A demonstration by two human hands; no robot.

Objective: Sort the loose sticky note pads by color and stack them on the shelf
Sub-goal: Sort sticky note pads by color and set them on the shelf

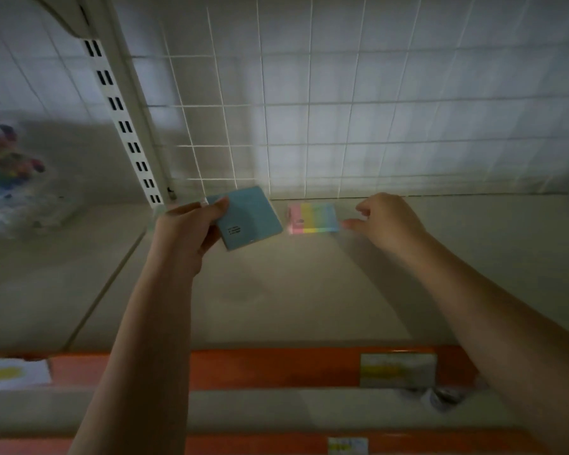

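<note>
Blue pad (250, 218) sits tilted in the left hand (186, 236), thumb curled over its near-left corner, held above the shelf (276, 290). Just right of it, a striped pad (313, 219) (pink, yellow, green, blue bands) lies flat at the far edge, below the wire grid (309, 126). The right hand (386, 221) hovers beside it, fingers loosely curled and holding nothing, fingertips near its right edge. Orange strip (276, 367) fronts the shelf.

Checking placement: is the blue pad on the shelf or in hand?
In hand. The left hand grips the blue pad above the shelf; only the striped pad lies there.
</note>
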